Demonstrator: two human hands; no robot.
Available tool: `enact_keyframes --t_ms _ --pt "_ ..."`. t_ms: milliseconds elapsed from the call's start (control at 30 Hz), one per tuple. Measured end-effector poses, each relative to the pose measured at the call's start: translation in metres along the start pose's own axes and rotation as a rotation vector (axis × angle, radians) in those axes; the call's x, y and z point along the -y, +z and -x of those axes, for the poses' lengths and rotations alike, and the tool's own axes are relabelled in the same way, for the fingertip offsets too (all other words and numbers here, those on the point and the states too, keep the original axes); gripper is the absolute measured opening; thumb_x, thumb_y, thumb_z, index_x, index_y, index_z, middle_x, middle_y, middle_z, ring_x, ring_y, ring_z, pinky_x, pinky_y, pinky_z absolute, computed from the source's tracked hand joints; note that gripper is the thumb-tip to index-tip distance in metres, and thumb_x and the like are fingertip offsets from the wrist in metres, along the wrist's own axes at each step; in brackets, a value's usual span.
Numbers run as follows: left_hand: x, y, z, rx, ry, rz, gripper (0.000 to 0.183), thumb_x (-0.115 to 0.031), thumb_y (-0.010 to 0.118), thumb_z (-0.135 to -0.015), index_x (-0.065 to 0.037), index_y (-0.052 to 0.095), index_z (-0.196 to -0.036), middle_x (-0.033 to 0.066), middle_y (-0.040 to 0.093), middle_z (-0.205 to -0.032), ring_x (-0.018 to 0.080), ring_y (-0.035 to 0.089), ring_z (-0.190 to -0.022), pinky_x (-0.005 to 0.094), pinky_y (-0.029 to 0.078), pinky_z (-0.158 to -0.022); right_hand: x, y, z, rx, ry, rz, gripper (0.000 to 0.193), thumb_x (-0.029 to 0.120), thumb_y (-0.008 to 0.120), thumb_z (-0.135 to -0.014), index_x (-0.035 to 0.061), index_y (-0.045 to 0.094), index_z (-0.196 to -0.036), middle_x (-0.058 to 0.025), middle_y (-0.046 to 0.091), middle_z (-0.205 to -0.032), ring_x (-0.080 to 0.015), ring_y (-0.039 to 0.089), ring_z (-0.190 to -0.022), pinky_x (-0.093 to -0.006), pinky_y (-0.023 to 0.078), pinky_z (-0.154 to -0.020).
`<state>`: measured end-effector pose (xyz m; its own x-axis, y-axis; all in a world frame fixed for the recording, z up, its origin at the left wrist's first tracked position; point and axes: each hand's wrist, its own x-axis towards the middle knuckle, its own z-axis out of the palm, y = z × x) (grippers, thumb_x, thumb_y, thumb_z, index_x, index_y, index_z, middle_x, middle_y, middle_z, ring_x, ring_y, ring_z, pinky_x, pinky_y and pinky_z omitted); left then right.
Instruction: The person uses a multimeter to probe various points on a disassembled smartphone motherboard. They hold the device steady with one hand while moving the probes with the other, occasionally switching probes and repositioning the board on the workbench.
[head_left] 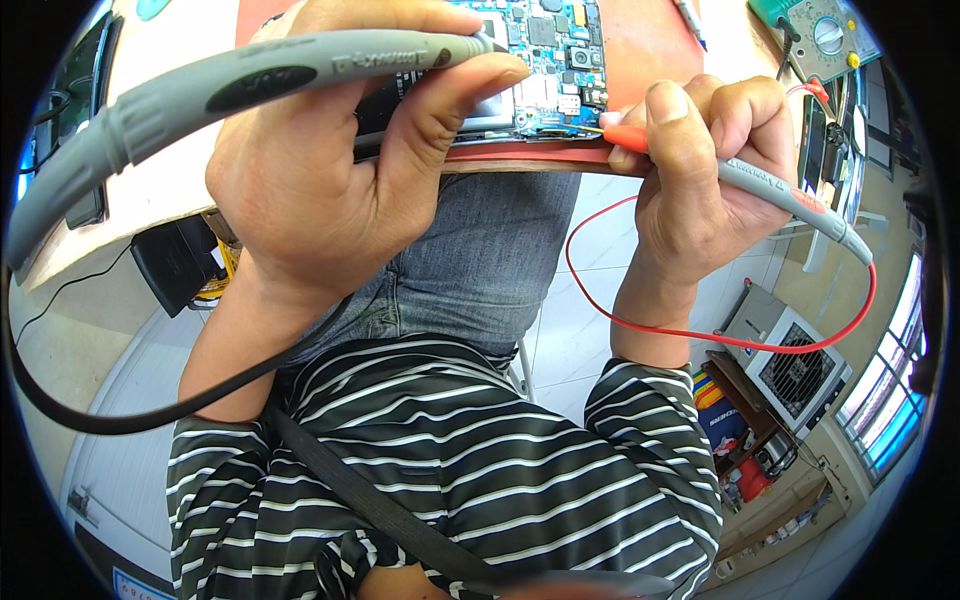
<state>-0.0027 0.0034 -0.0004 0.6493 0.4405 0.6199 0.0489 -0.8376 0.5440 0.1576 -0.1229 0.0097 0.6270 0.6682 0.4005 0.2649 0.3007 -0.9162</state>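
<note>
My left hand (pixel 320 170) is closed round a grey test probe (pixel 250 80) with a black lead, its tip pointing right over an opened phone (pixel 545 60). The phone's blue circuit board is bare, with chips and a camera module showing. My left hand covers much of the phone's left side. In my right hand (pixel 710 160), I grip a second grey test probe (pixel 765 185) with an orange-red collar and a red lead. Its thin metal tip points left at the board's near edge; whether it touches, I cannot tell.
Under the phone lies a reddish mat (pixel 650 50) on the table. A multimeter (pixel 828 38) in a green case stands at the far right, near a marker pen (pixel 690 20). Dark flat devices (pixel 85 110) lie at the left. The red lead (pixel 700 340) loops below my right hand.
</note>
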Motion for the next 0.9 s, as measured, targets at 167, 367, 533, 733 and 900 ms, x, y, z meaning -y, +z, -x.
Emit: enact_keyframes --t_ms 167,367,533,733,900 --pt "-0.0014 0.0001 0.0006 -0.002 -0.043 0.055 0.021 -0.010 0.070 -0.086 0.005 0.069 -0.101 0.0106 0.067 -0.104 0.0206 0.065 -0.096 0.0267 0.052 -0.082 -0.0008 -0.0009 -0.0002 0.010 -0.007 -0.007 0.028 -0.011 0.059 -0.084 0.0066 0.039 -0.076 -0.0075 0.054 -0.059 -0.0147 0.061 -0.049 -0.0228 0.050 -0.042" --pt "-0.0035 0.0009 0.0009 -0.008 -0.059 0.044 0.022 -0.011 0.070 -0.086 0.004 0.069 -0.102 0.0106 0.067 -0.104 0.0200 0.065 -0.096 0.0263 0.052 -0.082 0.0004 0.0003 0.0004 -0.010 0.005 0.020 0.028 -0.011 0.059 -0.084 0.0066 0.039 -0.076 -0.0078 0.054 -0.060 -0.0149 0.062 -0.050 -0.0227 0.049 -0.042" --pt "-0.0023 -0.0013 -0.0009 0.017 0.015 -0.045 0.022 -0.011 0.070 -0.086 0.004 0.069 -0.101 0.0107 0.067 -0.103 0.0197 0.065 -0.096 0.0260 0.052 -0.081 0.0007 0.0009 0.0004 -0.021 0.015 0.015 0.028 -0.011 0.058 -0.084 0.0067 0.039 -0.076 -0.0081 0.055 -0.060 -0.0150 0.062 -0.050 -0.0225 0.050 -0.042" --pt "-0.0043 0.0023 0.0006 -0.024 -0.075 0.076 0.021 -0.010 0.070 -0.086 0.005 0.068 -0.101 0.0111 0.067 -0.103 0.0189 0.065 -0.093 0.0250 0.053 -0.078 0.0007 -0.0002 -0.0003 -0.004 0.004 0.022 0.028 -0.010 0.059 -0.083 0.0069 0.038 -0.076 -0.0081 0.054 -0.059 -0.0150 0.062 -0.050 -0.0226 0.049 -0.041" --pt "-0.0044 0.0016 0.0008 -0.016 -0.058 0.053 0.021 -0.010 0.070 -0.086 0.005 0.068 -0.101 0.0114 0.067 -0.103 0.0197 0.065 -0.094 0.0256 0.053 -0.079 0.0008 0.0003 -0.0006 0.015 -0.009 0.008 0.028 -0.010 0.059 -0.084 0.0070 0.039 -0.076 -0.0076 0.053 -0.059 -0.0152 0.062 -0.050 -0.0224 0.049 -0.042"
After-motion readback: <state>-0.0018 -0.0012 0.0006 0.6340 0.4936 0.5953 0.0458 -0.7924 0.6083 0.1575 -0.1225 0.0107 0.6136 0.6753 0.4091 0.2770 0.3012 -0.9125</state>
